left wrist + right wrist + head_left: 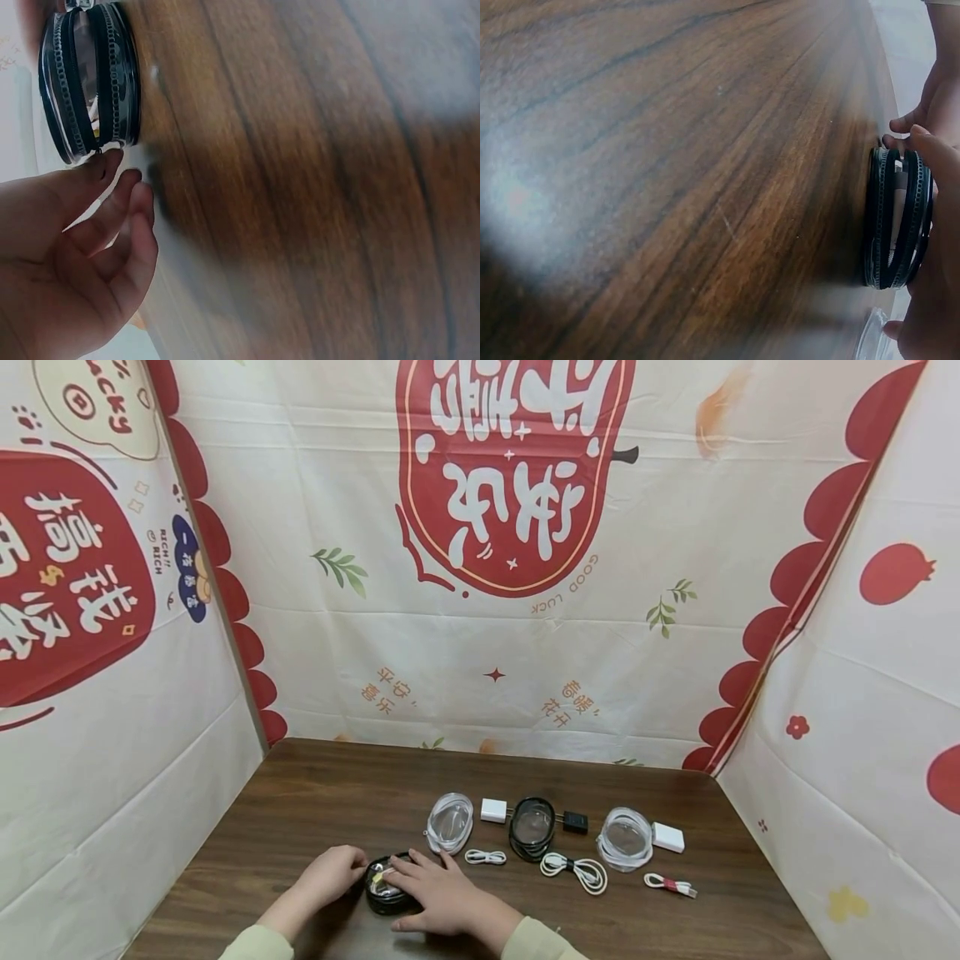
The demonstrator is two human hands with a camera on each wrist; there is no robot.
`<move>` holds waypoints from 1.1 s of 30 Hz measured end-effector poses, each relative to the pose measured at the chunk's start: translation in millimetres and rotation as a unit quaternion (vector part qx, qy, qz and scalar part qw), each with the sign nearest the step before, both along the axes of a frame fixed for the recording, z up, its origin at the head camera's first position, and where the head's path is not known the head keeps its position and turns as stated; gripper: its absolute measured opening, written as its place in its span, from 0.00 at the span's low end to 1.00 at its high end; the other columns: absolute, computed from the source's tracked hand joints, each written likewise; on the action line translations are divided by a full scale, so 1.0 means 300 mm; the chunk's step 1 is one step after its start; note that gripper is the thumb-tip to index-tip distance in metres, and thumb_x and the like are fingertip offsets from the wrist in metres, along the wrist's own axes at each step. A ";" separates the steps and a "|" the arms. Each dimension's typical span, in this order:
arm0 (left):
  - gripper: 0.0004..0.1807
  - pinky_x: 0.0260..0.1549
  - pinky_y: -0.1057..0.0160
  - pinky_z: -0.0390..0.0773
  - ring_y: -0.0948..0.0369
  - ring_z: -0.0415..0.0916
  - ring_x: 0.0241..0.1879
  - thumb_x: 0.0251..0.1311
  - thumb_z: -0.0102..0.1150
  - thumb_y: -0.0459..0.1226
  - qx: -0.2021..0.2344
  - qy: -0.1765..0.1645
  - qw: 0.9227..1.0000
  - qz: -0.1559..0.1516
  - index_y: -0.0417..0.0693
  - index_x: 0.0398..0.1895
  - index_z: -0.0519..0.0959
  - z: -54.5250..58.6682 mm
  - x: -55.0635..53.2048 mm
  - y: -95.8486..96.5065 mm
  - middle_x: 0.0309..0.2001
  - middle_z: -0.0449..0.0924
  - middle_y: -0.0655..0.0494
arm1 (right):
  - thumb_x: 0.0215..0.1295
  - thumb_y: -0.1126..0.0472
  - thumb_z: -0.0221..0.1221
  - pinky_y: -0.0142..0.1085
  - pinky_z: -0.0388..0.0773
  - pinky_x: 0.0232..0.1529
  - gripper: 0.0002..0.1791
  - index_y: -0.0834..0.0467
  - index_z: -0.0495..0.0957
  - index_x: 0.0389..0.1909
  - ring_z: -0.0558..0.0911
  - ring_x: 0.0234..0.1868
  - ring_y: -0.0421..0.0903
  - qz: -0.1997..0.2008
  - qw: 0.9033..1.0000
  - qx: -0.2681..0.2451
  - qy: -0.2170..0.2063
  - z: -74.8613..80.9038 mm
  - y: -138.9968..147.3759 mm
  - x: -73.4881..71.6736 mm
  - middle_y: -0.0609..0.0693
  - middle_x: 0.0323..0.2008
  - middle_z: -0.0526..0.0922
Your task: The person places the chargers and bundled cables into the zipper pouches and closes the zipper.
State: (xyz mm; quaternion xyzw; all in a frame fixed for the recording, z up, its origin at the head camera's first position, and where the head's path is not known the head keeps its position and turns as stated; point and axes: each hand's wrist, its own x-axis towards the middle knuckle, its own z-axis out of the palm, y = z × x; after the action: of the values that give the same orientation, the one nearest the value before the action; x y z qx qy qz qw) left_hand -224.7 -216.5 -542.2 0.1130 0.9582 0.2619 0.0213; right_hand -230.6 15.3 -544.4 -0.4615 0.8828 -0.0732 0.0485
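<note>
In the head view, a dark brown desk [300,806] with wood grain is seen, and white printed cloth [315,660] is hung around it on three sides, with red scalloped borders. On the left side, a red panel [75,577] carries the characters 搞钱, and near it "RICH!! RICH" and "Lucky" can be read. On the back, a red emblem [517,477] is printed upside down and cut by the top edge, with "GOOD LUCK" beside it; lower, 平安喜乐 and 春暖花开 are written in orange. The near case [385,887], round and black-rimmed, is placed at the front of the desk, between the left hand [330,877] and the right hand [450,893]. Its lid is covered by the spread right fingers. Farther back are laid a white case [450,824], a white charger [493,811], a black case [532,827], a black charger [575,822], a second white case [625,839] and charger [668,837], with three coiled cables [573,871] in front.

In the left wrist view, the end of the zip [114,75] is pinched by the left grip; its two rows are parted.

In the right wrist view, the near case is touched by the right grip, which is not closed. Something pale is seen through the gap, and light is reflected on the desk.
</note>
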 end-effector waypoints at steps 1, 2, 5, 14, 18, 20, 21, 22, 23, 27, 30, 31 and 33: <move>0.11 0.21 0.62 0.72 0.65 0.70 0.18 0.59 0.62 0.30 0.006 -0.007 1.000 -0.006 0.51 0.20 0.75 -0.001 0.002 -0.002 0.19 0.72 0.62 | 0.65 0.30 0.49 0.61 0.54 0.66 0.38 0.37 0.56 0.74 0.54 0.74 0.47 0.000 1.000 0.002 -0.003 -0.001 0.001 0.001 0.39 0.74 0.54; 0.12 0.19 0.63 0.71 0.65 0.69 0.16 0.60 0.60 0.30 0.015 -0.016 1.000 -0.011 0.51 0.20 0.74 -0.002 0.004 -0.004 0.17 0.71 0.62 | 0.65 0.30 0.49 0.61 0.53 0.66 0.39 0.37 0.55 0.75 0.53 0.74 0.47 -0.001 1.000 0.004 -0.009 -0.003 0.001 0.002 0.39 0.74 0.54; 0.13 0.17 0.65 0.71 0.65 0.69 0.14 0.62 0.58 0.28 0.047 -0.039 0.998 -0.028 0.49 0.20 0.73 -0.001 0.009 -0.011 0.16 0.70 0.61 | 0.65 0.30 0.48 0.62 0.52 0.67 0.40 0.37 0.53 0.75 0.51 0.75 0.47 -0.005 1.000 0.005 -0.027 0.000 0.001 0.004 0.39 0.75 0.52; 0.12 0.12 0.63 0.74 0.60 0.73 0.15 0.67 0.51 0.28 0.136 -0.124 0.982 -0.034 0.47 0.24 0.73 0.011 0.033 -0.035 0.18 0.74 0.54 | 0.64 0.29 0.50 0.61 0.53 0.66 0.40 0.39 0.56 0.74 0.54 0.74 0.48 -0.018 1.000 0.009 -0.012 0.019 -0.010 0.023 0.39 0.74 0.54; 0.12 0.12 0.62 0.75 0.60 0.75 0.16 0.68 0.49 0.29 0.162 -0.165 0.972 -0.027 0.46 0.26 0.73 0.022 0.045 -0.036 0.18 0.76 0.53 | 0.63 0.28 0.50 0.61 0.54 0.66 0.41 0.39 0.56 0.74 0.54 0.74 0.48 -0.026 1.000 0.015 0.003 0.014 -0.008 0.026 0.39 0.74 0.54; 0.11 0.12 0.62 0.76 0.60 0.76 0.16 0.69 0.48 0.29 0.175 -0.183 0.967 -0.024 0.45 0.26 0.73 0.028 0.050 -0.036 0.18 0.77 0.52 | 0.63 0.28 0.50 0.62 0.53 0.66 0.41 0.38 0.56 0.74 0.54 0.74 0.48 -0.029 0.999 0.015 0.005 0.012 -0.008 0.024 0.39 0.74 0.54; 0.11 0.12 0.62 0.76 0.60 0.76 0.16 0.69 0.48 0.29 0.182 -0.190 0.964 -0.025 0.44 0.27 0.73 0.031 0.053 -0.037 0.19 0.78 0.51 | 0.63 0.28 0.50 0.62 0.53 0.66 0.41 0.38 0.56 0.74 0.54 0.74 0.48 -0.029 0.999 0.016 0.003 0.012 -0.009 0.024 0.39 0.74 0.54; 0.11 0.12 0.62 0.77 0.60 0.77 0.16 0.70 0.48 0.29 0.190 -0.196 0.962 -0.027 0.44 0.27 0.73 0.033 0.057 -0.038 0.19 0.78 0.51 | 0.63 0.28 0.50 0.62 0.53 0.66 0.40 0.38 0.56 0.74 0.54 0.74 0.48 -0.030 0.999 0.016 0.002 0.010 -0.009 0.024 0.38 0.74 0.54; 0.11 0.12 0.62 0.77 0.60 0.77 0.16 0.70 0.47 0.29 0.196 -0.200 0.960 -0.030 0.44 0.28 0.73 0.034 0.060 -0.039 0.19 0.78 0.51 | 0.63 0.28 0.50 0.62 0.53 0.66 0.40 0.38 0.57 0.74 0.54 0.74 0.48 -0.030 0.999 0.017 0.001 0.010 -0.010 0.025 0.38 0.74 0.54; 0.10 0.13 0.63 0.76 0.60 0.77 0.16 0.70 0.47 0.30 0.209 -0.211 0.954 -0.035 0.42 0.29 0.73 0.035 0.077 -0.045 0.19 0.79 0.51 | 0.63 0.28 0.50 0.62 0.54 0.66 0.40 0.38 0.58 0.73 0.54 0.74 0.48 -0.030 0.999 0.016 0.001 0.013 -0.015 0.031 0.38 0.74 0.55; 0.10 0.13 0.64 0.77 0.61 0.77 0.16 0.70 0.48 0.31 0.213 -0.216 0.952 -0.038 0.42 0.29 0.74 0.036 0.090 -0.046 0.19 0.79 0.51 | 0.62 0.28 0.51 0.62 0.54 0.66 0.40 0.38 0.58 0.73 0.55 0.74 0.48 -0.031 0.999 0.014 0.003 0.014 -0.016 0.035 0.38 0.74 0.56; 0.10 0.13 0.64 0.77 0.61 0.77 0.16 0.70 0.48 0.31 0.214 -0.217 0.952 -0.040 0.42 0.29 0.74 0.037 0.094 -0.045 0.19 0.79 0.52 | 0.62 0.28 0.51 0.61 0.55 0.66 0.40 0.38 0.58 0.73 0.55 0.73 0.48 -0.031 0.999 0.015 0.004 0.014 -0.016 0.036 0.38 0.74 0.56; 0.10 0.13 0.64 0.77 0.61 0.77 0.17 0.70 0.49 0.31 0.216 -0.218 0.951 -0.044 0.42 0.28 0.74 0.039 0.102 -0.044 0.19 0.79 0.52 | 0.62 0.28 0.51 0.61 0.55 0.66 0.40 0.38 0.58 0.73 0.55 0.73 0.48 -0.034 0.999 0.016 0.005 0.014 -0.016 0.038 0.38 0.74 0.56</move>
State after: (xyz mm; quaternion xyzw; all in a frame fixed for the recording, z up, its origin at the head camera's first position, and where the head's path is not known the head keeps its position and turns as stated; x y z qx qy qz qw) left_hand -194.2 -229.7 -530.4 0.0971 0.8448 0.4796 0.2165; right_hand -219.3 10.5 -540.3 -0.4308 0.8992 -0.0589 0.0489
